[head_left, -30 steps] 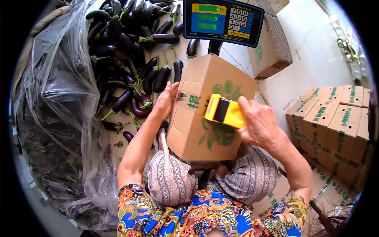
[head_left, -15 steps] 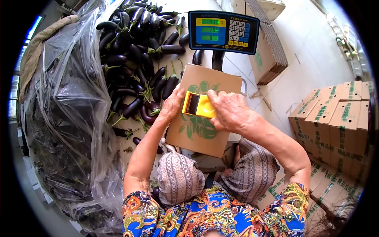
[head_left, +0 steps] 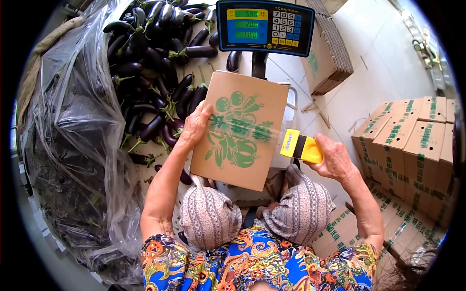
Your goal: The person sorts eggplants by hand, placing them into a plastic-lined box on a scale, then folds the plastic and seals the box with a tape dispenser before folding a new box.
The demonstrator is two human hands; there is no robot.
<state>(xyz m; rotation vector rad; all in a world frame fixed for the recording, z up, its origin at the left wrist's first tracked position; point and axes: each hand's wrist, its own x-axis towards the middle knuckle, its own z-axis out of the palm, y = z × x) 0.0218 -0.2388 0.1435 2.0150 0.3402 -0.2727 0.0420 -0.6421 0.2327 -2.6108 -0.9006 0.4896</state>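
Observation:
A brown cardboard box (head_left: pixel 233 169) with green vegetable prints rests on the scale in front of my knees. My left hand (head_left: pixel 196 125) presses its left side, with the thumb on the top face and the other fingers down the side. In my right hand (head_left: pixel 334 157) is a yellow tape dispenser (head_left: pixel 310 151), just off the box's right edge. A strip of clear tape with green lettering (head_left: pixel 242 128) lies across the box top and stretches toward the dispenser. Beyond the box stands the scale display (head_left: pixel 264 26), its green readouts lit.
Many dark eggplants (head_left: pixel 150 72) are heaped at the left, beside a clear plastic sheet (head_left: pixel 73 136). Flattened cartons (head_left: pixel 330 58) stand upright behind the scale. Taped boxes (head_left: pixel 403 145) are stacked at the right. Bits of stalk (head_left: pixel 320 114) lie on the tiled floor.
The tape dispenser has moved right, from the box top to past its right edge, laying tape across. The box has shifted slightly left, and the scale's readings have risen.

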